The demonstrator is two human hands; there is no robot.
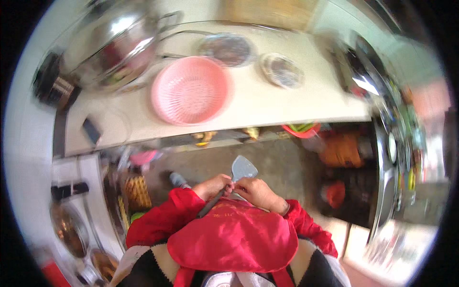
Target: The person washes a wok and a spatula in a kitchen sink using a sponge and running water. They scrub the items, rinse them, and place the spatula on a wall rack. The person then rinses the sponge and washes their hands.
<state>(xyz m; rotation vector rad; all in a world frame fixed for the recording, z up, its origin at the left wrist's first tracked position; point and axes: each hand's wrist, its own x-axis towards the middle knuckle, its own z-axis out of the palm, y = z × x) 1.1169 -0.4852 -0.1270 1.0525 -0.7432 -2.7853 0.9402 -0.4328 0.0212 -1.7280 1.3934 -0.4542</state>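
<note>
Held close in front of the red apron (233,240) is a grey spatula (244,167), its blade pointing away from me and its dark handle slanting down to the left. My left hand (217,187) is closed around the handle just below the blade. Beside it, my right hand (257,192) is at the lower end of the blade with its fingers bent; whether it grips the spatula or only touches it cannot be told. A pink plastic basket (192,91) stands on the pale counter (251,111) ahead, with no food visible in it.
A large steel pot (118,46) stands at the counter's back left. Two covered or wrapped dishes, a larger one (227,50) and a smaller one (281,70), lie behind the basket. Below the counter is a red bowl (304,132) with green vegetables. Pans stand at lower left.
</note>
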